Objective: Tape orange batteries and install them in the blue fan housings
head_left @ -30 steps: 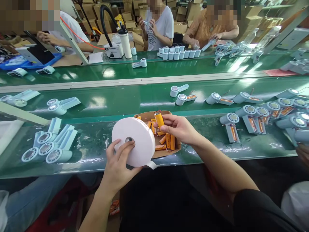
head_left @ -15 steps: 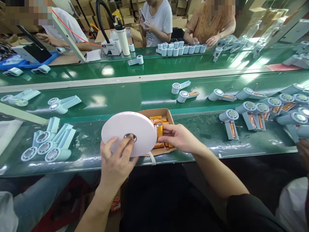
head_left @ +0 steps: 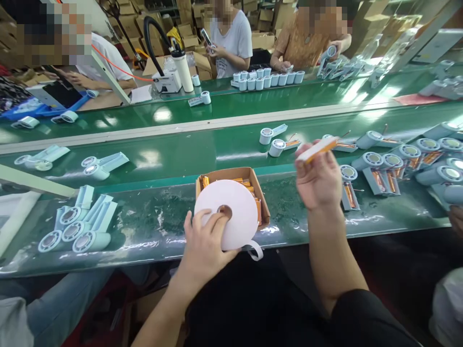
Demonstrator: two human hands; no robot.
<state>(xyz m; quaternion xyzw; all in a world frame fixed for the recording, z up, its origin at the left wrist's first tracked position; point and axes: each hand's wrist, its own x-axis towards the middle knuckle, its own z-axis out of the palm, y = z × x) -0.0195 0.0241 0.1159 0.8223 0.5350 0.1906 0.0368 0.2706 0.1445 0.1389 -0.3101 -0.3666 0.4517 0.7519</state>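
Note:
My left hand (head_left: 205,243) grips a wide white roll of tape (head_left: 240,200), with fingers hooked into its centre hole. A loose tape end (head_left: 257,251) curls off the roll's lower right side. Behind the roll stands an open cardboard box (head_left: 265,210) with several orange battery packs (head_left: 247,184) in it; the roll hides part of them. Raised to the right of the box, my right hand (head_left: 321,185) pinches an orange battery pack (head_left: 323,150) with a white strip along its upper face.
Pale blue fan-like housings (head_left: 87,241) lie in a group on the left. More housings (head_left: 392,161), with orange packs in their handles, crowd the right. Across the green belt (head_left: 173,144), co-workers (head_left: 231,41) handle similar parts. A white pen holder (head_left: 184,72) stands at the back.
My right hand has lifted a battery pack out of the box and moved it up and right. The tape roll has shifted right and down in my left hand.

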